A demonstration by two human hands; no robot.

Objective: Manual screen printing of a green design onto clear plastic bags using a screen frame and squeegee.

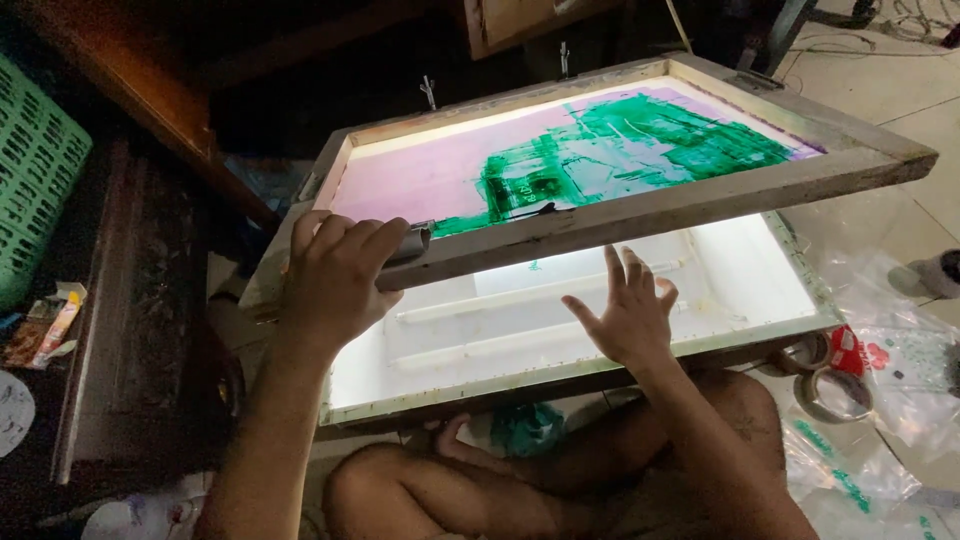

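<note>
Screen-printing frame [640,205], a wooden rectangle with a pink mesh smeared with green ink, hangs tilted above the lit table, its near rail raised and its far edge down toward the hinge clamps [428,92].

Nearest the camera, below the light table's front edge, are the person's bare crossed legs [480,490], and a green-stained rag [527,428] lies between them and the table. To the right of the table's front corner lie rolls of tape [835,385] and clear plastic bags [900,380] marked with green and red.

The light table [560,378] itself glows white, with faint raised strips across its glass. The right hand [627,315] rests on it, open, fingers spread and palm down, just under the lifted rail. The left hand [340,275] is closed round the frame's near left corner, fingers curled over the top beside a dark squeegee handle [410,243] lying on the rail.

To do this well, I judge the left grip should keep the frame high and steady so wet ink never touches the glass or the wrist below, while the flat hand works lightly and stays clear of the rail's underside.

Farther left of the table stand a dark wooden bench [140,300] and a green plastic basket [35,180]; pale floor tiles [890,80] lie beyond the frame's far right corner.
</note>
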